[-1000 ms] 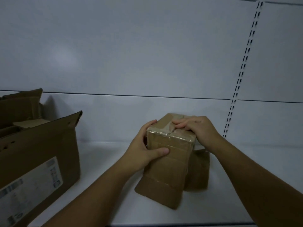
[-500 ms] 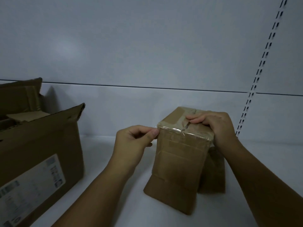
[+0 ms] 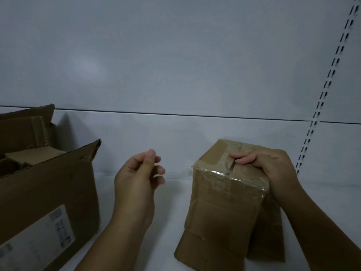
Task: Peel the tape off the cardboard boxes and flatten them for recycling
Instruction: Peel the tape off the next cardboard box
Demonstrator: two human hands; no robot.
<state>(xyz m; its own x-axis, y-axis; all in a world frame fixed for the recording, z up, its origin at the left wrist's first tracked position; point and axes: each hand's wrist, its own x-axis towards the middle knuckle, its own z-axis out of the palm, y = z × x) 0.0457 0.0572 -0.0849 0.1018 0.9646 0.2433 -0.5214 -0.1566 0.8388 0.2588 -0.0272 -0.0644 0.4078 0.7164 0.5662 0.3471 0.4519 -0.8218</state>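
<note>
Now | white desk (image 3: 166,222), wall rail (image 3: 330,75) at 2 o'clock | open carton (image 3: 48,192) at 8 o'clock | right hand (image 3: 273,169) grips taped box (image 3: 220,208) | left hand (image 3: 136,177) curled, hold unclear

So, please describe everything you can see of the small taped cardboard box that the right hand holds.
The small box is brown cardboard, standing upright on the white shelf. Glossy clear tape wraps its top edge and runs down the front; a loose end sticks out at the top left corner. The top seam is split open. The right hand grips the top, fingers curled into the split. The left hand does not touch it.
</note>
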